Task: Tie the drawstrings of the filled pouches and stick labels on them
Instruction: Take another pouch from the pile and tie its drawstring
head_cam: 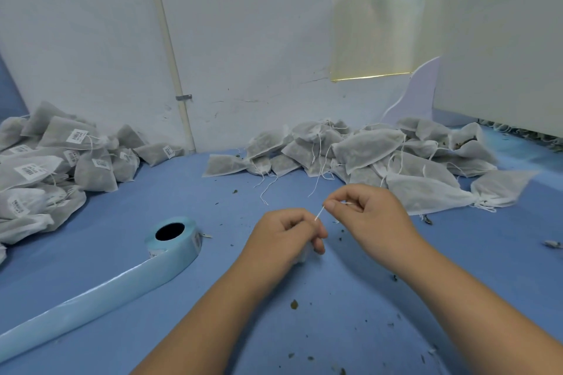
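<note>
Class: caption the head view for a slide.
Left hand and right hand hold a white drawstring over a blue table, labelled pouches left, unlabelled pouches ahead.

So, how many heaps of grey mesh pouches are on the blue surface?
2: labelled heap far left, unlabelled heap back right. The left hand holds one more pouch, mostly hidden.

What is hard to see

The left hand curls over a pouch, so only a small white bit peeks out below the fingers. The drawstring pinched by the right hand is too thin to tell if it is knotted. The print on the labels is too small to read. The labelled pile and the blue strip run off the left edge. The pouch on the right is blurry.
</note>
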Motion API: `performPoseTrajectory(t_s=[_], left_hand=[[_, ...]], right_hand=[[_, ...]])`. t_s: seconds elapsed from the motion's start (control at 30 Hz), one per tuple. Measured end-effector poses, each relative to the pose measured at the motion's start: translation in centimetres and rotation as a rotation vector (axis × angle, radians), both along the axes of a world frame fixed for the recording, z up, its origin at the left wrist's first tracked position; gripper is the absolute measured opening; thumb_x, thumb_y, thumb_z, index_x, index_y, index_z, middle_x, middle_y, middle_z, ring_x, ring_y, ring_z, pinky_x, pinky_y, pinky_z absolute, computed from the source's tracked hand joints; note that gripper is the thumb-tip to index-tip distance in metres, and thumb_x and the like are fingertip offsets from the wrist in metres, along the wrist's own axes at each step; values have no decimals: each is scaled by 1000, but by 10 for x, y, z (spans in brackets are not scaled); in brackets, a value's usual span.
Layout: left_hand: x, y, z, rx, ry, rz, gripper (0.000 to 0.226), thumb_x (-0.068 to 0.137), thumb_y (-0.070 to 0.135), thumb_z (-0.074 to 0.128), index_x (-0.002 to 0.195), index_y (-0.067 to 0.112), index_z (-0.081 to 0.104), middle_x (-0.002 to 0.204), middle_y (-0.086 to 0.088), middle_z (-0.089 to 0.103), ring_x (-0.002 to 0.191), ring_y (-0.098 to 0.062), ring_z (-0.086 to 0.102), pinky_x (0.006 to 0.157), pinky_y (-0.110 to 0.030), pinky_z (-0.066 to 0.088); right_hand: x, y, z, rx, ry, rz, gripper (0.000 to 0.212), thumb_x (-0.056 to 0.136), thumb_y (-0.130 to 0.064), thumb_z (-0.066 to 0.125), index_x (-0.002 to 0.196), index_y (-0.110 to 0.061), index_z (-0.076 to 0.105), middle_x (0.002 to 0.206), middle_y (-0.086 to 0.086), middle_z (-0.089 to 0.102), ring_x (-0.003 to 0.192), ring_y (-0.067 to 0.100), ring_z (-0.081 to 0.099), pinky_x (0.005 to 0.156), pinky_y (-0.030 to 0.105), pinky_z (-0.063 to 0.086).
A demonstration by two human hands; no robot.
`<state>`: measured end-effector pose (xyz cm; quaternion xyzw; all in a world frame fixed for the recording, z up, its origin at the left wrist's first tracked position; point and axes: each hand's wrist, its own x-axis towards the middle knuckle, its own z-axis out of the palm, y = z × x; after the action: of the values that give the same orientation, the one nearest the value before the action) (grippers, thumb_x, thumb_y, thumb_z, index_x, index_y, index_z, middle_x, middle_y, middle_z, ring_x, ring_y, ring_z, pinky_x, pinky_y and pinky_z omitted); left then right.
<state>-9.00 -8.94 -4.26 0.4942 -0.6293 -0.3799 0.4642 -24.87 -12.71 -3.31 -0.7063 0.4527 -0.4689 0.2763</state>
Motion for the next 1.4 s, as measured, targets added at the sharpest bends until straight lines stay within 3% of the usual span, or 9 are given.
performPoseTrajectory(t_s=[0.23, 0.43, 0.6, 0.77, 0.87, 1.03, 1.17, 1.3, 1.4], left_hand=[[3, -2, 19, -15, 350, -65, 21, 82, 24, 60, 75, 13, 77, 63, -2, 58, 58, -16, 57, 65, -26, 52], [4, -5, 27, -102, 41, 222, 25, 92, 17, 60, 77, 24, 79, 50, 11, 51, 49, -5, 48, 52, -13, 42], [4, -1, 27, -125, -288, 126, 42, 92, 21, 57, 53, 34, 65, 46, 11, 37, 45, -8, 33, 47, -23, 31], [3, 3, 32, -11, -326, -23, 26, 86, 26, 56, 65, 30, 72, 43, 11, 38, 41, -11, 34, 48, -21, 35], [8, 2, 39, 99, -117, -70, 18, 71, 32, 61, 63, 20, 72, 52, 5, 41, 50, -15, 38, 57, -26, 39], [23, 2, 47, 433, 388, -315, 11, 63, 21, 64, 59, 11, 65, 49, 4, 35, 41, -11, 32, 51, -25, 39], [27, -2, 44, 555, 535, -344, 8, 60, 19, 63, 58, 12, 61, 48, 5, 34, 37, -10, 33, 50, -23, 37], [28, -4, 39, 587, 592, -320, 7, 60, 17, 61, 56, 12, 58, 48, 5, 34, 37, -10, 32, 49, -23, 37], [29, -6, 35, 591, 586, -324, 8, 61, 17, 60, 56, 12, 56, 49, 5, 33, 38, -10, 31, 49, -23, 37]], right_hand=[[10, 9, -1, -32, 8, 65, 25, 87, -26, 67, 63, -24, 63, 41, -12, 34, 44, 7, 30, 47, 18, 24], [13, 20, 2, -252, 197, 92, 16, 87, -26, 64, 72, -24, 67, 45, -11, 40, 48, 9, 38, 49, 19, 27], [9, 18, 8, -251, 56, 55, 19, 85, -15, 64, 68, -20, 68, 45, -15, 46, 45, 5, 42, 47, 13, 28], [7, 16, 8, -114, -55, 25, 21, 83, -11, 63, 63, -18, 66, 40, -12, 43, 40, 6, 32, 43, 14, 27], [9, 14, 7, -8, -58, 41, 25, 85, -25, 64, 60, -21, 66, 43, -12, 37, 44, 6, 30, 44, 17, 27], [10, 15, 8, 234, 21, 86, 27, 87, -36, 64, 63, -25, 70, 51, -5, 44, 49, 13, 37, 48, 22, 32], [10, 14, 5, -6, 258, -100, 9, 88, -28, 62, 93, -24, 68, 91, -17, 63, 83, 1, 58, 73, 16, 41], [13, 23, 14, -107, -110, -9, 8, 84, -20, 64, 77, -24, 66, 78, -17, 63, 73, -2, 57, 66, 12, 43], [18, 33, 18, 0, -164, 159, 12, 83, -21, 64, 72, -21, 68, 66, -8, 63, 63, 3, 55, 57, 13, 43]])
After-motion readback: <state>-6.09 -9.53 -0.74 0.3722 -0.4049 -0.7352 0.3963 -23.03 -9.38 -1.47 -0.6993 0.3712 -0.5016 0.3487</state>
